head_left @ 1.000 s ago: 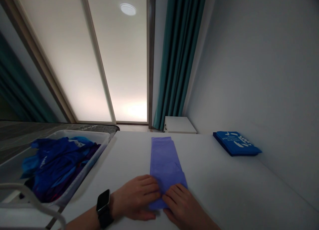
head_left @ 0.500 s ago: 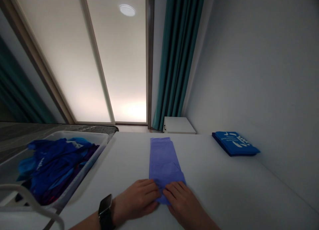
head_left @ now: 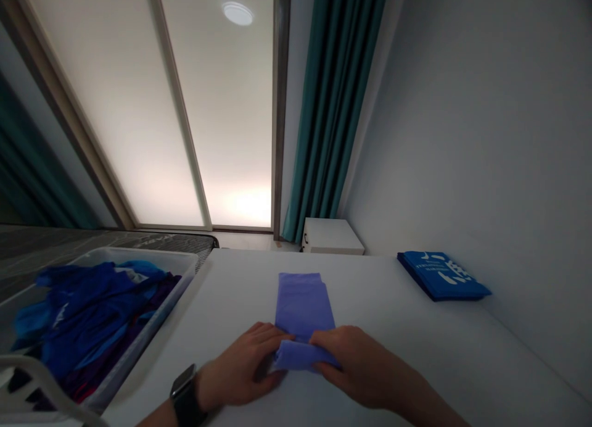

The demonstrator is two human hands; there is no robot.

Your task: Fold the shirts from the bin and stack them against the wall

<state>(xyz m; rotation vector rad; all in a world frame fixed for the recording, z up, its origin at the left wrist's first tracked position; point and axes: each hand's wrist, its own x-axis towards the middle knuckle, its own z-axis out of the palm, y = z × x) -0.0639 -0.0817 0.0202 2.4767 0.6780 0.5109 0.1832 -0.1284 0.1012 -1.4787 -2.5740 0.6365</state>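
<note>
A purple cloth garment (head_left: 304,303) lies as a long narrow strip on the white table (head_left: 222,303), its near end turned up into a thick fold. At the left end of that fold, my left hand (head_left: 245,364) has its fingers on top and its thumb at the near edge; a black watch sits on this wrist. My right hand (head_left: 354,362) pinches the right end of the fold between thumb and fingers. What kind of garment it is cannot be made out.
On the left stands a translucent plastic bin (head_left: 182,291) with blue and purple clothes (head_left: 92,316). A folded blue garment with white print (head_left: 441,276) rests at the right by the wall. Behind the table is a white cabinet (head_left: 333,236); a pale curved bar (head_left: 46,384) crosses the lower left.
The near end of the purple garment has been folded away from me, so the strip is shorter. My right hand has turned from lying flat on it to pinching the fold's right end.
</note>
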